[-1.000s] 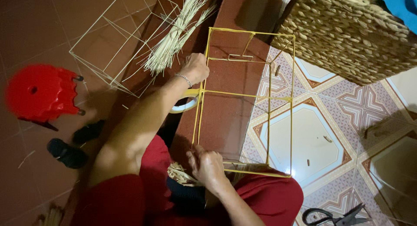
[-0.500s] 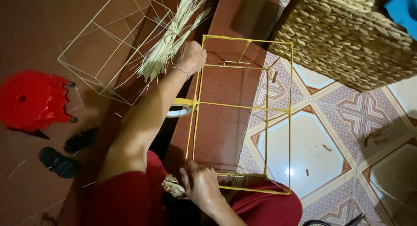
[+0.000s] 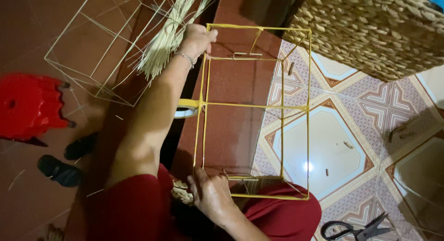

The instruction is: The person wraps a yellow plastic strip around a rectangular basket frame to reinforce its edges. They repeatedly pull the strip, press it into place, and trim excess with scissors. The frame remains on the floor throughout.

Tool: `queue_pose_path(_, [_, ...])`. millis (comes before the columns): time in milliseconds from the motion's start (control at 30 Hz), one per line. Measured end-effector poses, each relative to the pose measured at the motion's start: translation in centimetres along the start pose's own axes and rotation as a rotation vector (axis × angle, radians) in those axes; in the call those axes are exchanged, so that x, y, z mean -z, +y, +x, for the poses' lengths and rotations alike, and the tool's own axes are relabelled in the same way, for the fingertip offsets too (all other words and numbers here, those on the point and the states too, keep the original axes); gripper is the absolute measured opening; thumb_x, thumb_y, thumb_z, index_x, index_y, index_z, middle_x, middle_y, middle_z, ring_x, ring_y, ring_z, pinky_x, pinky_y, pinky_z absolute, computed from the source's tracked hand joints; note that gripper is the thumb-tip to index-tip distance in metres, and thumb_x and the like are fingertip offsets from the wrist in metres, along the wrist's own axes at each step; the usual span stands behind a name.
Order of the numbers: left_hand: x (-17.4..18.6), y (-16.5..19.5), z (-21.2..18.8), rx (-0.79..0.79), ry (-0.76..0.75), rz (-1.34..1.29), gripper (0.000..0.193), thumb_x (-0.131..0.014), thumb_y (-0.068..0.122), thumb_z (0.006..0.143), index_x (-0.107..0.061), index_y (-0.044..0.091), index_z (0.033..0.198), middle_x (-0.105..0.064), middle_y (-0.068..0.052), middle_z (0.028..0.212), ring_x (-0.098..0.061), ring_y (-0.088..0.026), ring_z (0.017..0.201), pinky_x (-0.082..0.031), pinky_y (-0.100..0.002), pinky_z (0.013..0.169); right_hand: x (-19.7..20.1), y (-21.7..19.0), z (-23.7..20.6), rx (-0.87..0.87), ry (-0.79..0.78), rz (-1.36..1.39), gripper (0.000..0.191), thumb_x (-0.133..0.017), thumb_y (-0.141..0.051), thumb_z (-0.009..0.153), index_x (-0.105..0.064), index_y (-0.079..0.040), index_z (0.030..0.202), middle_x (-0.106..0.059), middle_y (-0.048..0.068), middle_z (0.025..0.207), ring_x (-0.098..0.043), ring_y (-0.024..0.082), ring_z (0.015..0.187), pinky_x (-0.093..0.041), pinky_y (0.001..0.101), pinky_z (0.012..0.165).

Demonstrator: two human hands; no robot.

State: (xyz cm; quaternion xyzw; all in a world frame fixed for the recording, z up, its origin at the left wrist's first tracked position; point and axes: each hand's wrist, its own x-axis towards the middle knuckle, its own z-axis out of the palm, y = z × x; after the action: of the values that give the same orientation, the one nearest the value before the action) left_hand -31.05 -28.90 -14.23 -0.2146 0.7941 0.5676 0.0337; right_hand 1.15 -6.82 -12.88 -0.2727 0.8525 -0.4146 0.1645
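A yellow wire box frame [image 3: 282, 106] lies lengthwise across my lap and the reddish step. My left hand [image 3: 196, 37], a thin bracelet on its wrist, reaches to the frame's far left corner and grips it, right beside a bundle of pale straw [image 3: 169, 35]. Whether it also holds the straw I cannot tell. At the frame's near end, my right hand [image 3: 210, 197] closes on the bottom bar, close to a small woven patch of straw [image 3: 181, 192] on my lap.
A bare white wire frame [image 3: 92, 51] lies at the far left, with a red plastic stool [image 3: 27, 106] and black sandals [image 3: 69, 160] below it. A roll of tape [image 3: 187, 109] sits under my forearm. A woven basket [image 3: 370, 32] fills the top right; black scissors [image 3: 356, 229] lie on the patterned tiles.
My left hand has slid farther along the frame's left edge to its far corner by the straw. My right hand stays at the near end.
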Motion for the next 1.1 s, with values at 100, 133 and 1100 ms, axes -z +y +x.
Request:
queue_pose_path(100, [-0.7,0.5,-0.7,0.068,-0.014,-0.120,0.032,-0.059,0.026,0.102,-0.064,-0.004,0.092,-0.068,-0.003,0.070,-0.048,-0.012,0.042,-0.065,-0.033,0.048,0.0,-0.1,-0.2,-0.020,-0.003,-0.040,0.017,-0.071,-0.018,0.094,-0.063,-0.004,0.090,-0.065,0.022,0.061,-0.065,0.044,0.056,-0.051,0.0538,0.054])
queue_pose_path(133, [-0.6,0.6,-1.1,0.084,-0.038,-0.114,0.034,-0.055,0.029,0.105,-0.065,-0.003,0.095,-0.061,-0.003,0.069,-0.047,-0.011,0.042,-0.063,-0.032,0.047,0.0,-0.2,-0.2,-0.026,0.000,-0.062,0.017,-0.071,-0.018,0.093,-0.064,-0.003,0.091,-0.064,0.024,0.061,-0.064,0.045,0.056,-0.051,0.0541,0.054])
queue_pose_path(1100, [14.4,-9.5,-20.5,-0.148,-0.540,-0.015,0.035,-0.062,0.041,0.098,-0.074,0.010,0.108,-0.078,-0.005,0.084,-0.068,-0.010,0.088,-0.051,-0.032,0.086,-2.1,-3.7,-1.8,-0.072,0.083,0.054,0.029,-0.073,-0.022,0.092,-0.072,-0.002,0.112,-0.077,0.016,0.081,-0.078,0.025,0.071,-0.060,0.0357,0.062])
